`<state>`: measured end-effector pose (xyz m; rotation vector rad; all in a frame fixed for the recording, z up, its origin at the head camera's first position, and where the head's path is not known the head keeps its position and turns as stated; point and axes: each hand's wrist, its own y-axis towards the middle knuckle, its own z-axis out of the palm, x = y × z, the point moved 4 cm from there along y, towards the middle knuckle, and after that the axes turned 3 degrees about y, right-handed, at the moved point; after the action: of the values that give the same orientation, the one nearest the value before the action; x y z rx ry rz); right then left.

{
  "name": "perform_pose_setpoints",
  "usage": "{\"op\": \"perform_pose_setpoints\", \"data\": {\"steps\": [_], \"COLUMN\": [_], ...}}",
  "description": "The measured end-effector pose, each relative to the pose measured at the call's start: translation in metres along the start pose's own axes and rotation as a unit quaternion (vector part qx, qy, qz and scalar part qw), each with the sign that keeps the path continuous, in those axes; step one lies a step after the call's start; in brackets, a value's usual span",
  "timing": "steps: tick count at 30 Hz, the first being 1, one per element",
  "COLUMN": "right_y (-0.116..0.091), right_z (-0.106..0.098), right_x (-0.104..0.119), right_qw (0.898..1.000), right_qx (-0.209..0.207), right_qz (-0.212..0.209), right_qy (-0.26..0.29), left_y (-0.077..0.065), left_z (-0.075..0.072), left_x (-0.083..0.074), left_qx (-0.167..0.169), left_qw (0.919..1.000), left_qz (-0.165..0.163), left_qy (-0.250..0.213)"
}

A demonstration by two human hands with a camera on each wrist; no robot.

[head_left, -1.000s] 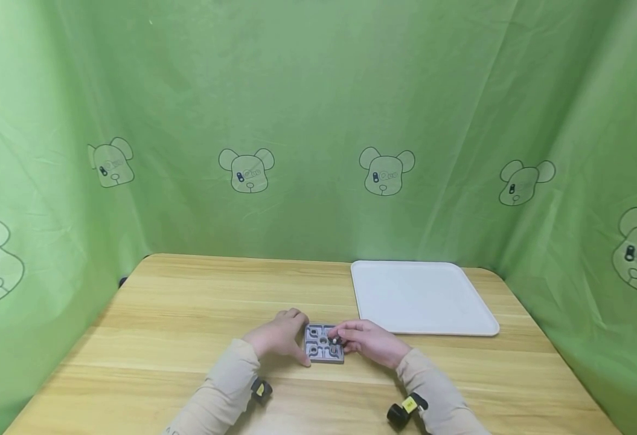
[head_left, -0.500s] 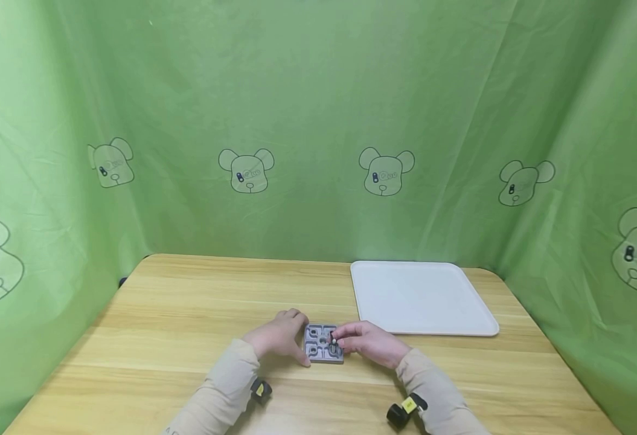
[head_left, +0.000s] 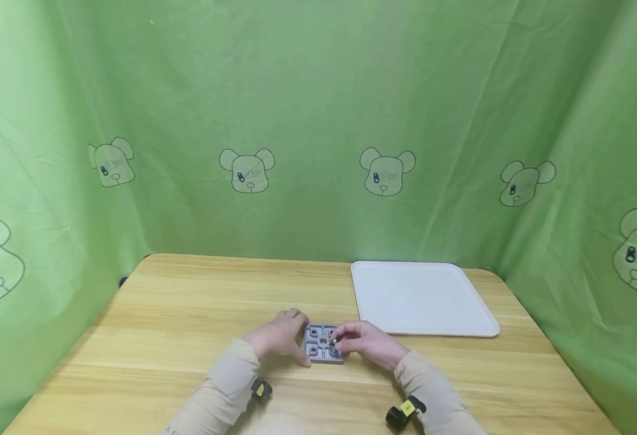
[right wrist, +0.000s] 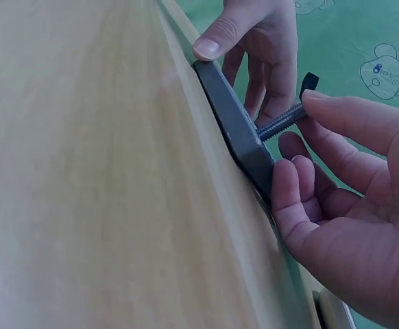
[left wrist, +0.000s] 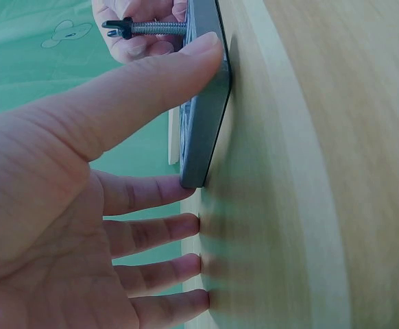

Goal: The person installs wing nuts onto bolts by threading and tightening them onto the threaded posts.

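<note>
A square grey plate (head_left: 323, 359) with recesses and round holes lies on the wooden table. At its left side my left hand (head_left: 279, 336) holds it, thumb (left wrist: 175, 70) on the near edge and index fingertip at another edge; the other fingertips rest on the table. My right hand (head_left: 371, 344) is over the plate's right part. Its thumb and index finger pinch the black winged head of a wing screw (right wrist: 282, 123). The screw's threaded shank (left wrist: 160, 28) stands upright from the plate's face. In the right wrist view, curled lower fingers touch the plate's edge.
A white tray (head_left: 421, 299) lies at the back right of the table (head_left: 198, 290), just beyond my right hand. Green curtain (head_left: 318, 121) with bear-head prints surrounds the table's back and sides. Black wrist cameras hang below both sleeves.
My right thumb and index finger have shifted round the wing screw's head, and the head has turned. The left hand and plate stay in place.
</note>
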<state>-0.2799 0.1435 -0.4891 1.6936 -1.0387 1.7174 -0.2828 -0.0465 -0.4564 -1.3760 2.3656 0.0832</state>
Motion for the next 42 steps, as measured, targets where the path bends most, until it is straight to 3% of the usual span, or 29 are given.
{"op": "perform_pose_setpoints", "data": {"steps": [17,29,36,42], "right_y": [-0.0006,-0.0007,-0.0012,-0.0044], "right_z": [0.0035,-0.0054,-0.0044,-0.0030], "right_x": [0.0045,-0.0027,-0.0018,0.0016], "right_qw": [0.997,1.000,0.998,0.999], "right_qx": [-0.042,0.005,0.030,0.025], "right_qz": [-0.007,-0.006,0.000,-0.001], "right_qy": [-0.059,-0.024,0.056,0.039], "left_y": [0.0006,0.0000,0.0001,0.0002], "left_z": [0.0006,0.0002,-0.0002,0.0000], "left_x": [0.0008,0.0005,0.0003,0.0000], "left_qx": [0.000,-0.002,-0.001,0.000], "left_qw": [1.0000,0.9999,1.0000,1.0000], "left_qz": [-0.002,-0.004,-0.004,-0.003], "left_qy": [-0.005,-0.010,-0.007,-0.005]}}
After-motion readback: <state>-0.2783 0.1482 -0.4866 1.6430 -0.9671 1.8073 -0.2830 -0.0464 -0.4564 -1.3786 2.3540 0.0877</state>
